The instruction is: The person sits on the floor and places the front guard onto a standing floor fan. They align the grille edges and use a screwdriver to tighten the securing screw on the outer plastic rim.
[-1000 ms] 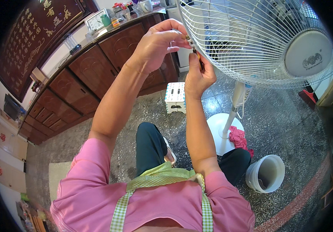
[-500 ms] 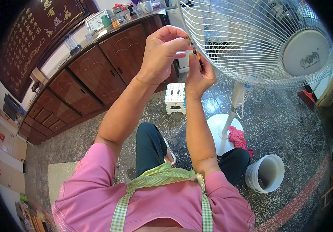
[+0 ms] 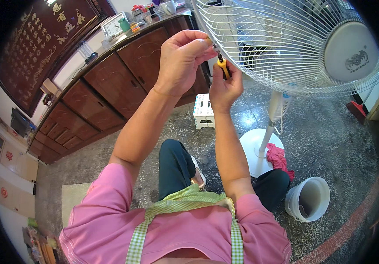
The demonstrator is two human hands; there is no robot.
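Observation:
A white standing fan with a round wire guard point(image 3: 281, 61) fills the upper right, its rim close to both hands. My right hand point(image 3: 225, 90) grips a yellow and black screwdriver point(image 3: 222, 64), pointing it upward. The screwdriver's tip meets a small metallic piece point(image 3: 216, 46) at the guard's rim. At that same spot my left hand point(image 3: 180, 59) is closed, thumb and index finger pinching together. What sits between those fingers is too small to make out.
Below the guard, the fan's pole stands on a round white base point(image 3: 253, 149) with a pink cloth point(image 3: 278, 160) on it. A white bucket point(image 3: 319, 200) is at the right. A white step stool point(image 3: 204, 112) stands before the dark wooden cabinets point(image 3: 110, 88).
The yellow screwdriver handle shows more plainly now, with my right thumb lower on it. My left fingers have shifted slightly left at the rim. The whole view has turned a little.

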